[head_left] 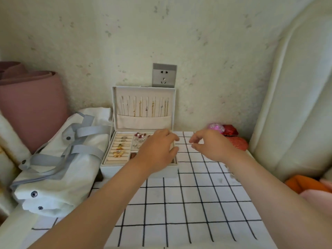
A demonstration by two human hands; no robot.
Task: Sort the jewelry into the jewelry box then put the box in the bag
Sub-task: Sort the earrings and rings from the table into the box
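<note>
Sorting looks near its end, both hands at the open jewelry box

The jewelry box (pixel 111 170) stands at the table's (pixel 179 203) far left corner, its lid (pixel 143 121) upright against the wall. Necklaces (pixel 143 108) hang in the lid and rings (pixel 119 152) sit in the tray's left rows. The left hand (pixel 156 150) is over the tray's right side, fingers (pixel 172 138) curved down; whether they pinch a piece is hidden. The right hand (pixel 212 146) hovers above the table just beside the box, fingers (pixel 195 139) loosely curled with nothing seen between them. A blurred glint by the right forearm may be a leftover piece. Next, likely: seat anything remaining, fold the lid down, then carry the box to the bag (pixel 53 168) lying touching it at the table's left edge.
</note>
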